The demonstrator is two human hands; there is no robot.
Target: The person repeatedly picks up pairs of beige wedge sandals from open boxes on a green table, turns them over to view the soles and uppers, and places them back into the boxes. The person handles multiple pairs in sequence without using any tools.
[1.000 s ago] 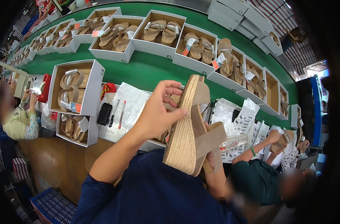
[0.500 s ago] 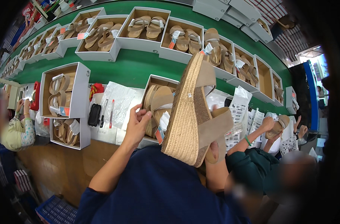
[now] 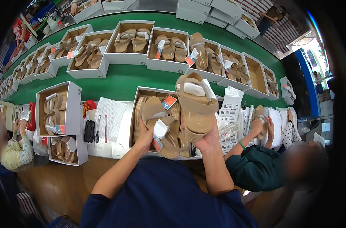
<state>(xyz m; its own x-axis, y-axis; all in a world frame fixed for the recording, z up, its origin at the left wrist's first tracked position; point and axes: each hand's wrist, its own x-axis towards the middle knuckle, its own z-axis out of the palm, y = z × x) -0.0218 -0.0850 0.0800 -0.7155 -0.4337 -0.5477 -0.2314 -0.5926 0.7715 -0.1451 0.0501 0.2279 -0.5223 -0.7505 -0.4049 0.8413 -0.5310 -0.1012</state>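
Green conveyor belt (image 3: 119, 81) behind; right hand (image 3: 208, 140) fingers grasping tan sandal (image 3: 195, 108) raised, left hand (image 3: 144, 137) gripping sandal (image 3: 163, 131) in open box (image 3: 139, 93)

A long green conveyor belt (image 3: 116, 81) curves across a factory floor, edged by a wooden workbench (image 3: 59, 182); daylight enters through a bright opening (image 3: 313, 53) at the far right beside a blue upright frame (image 3: 307, 83)
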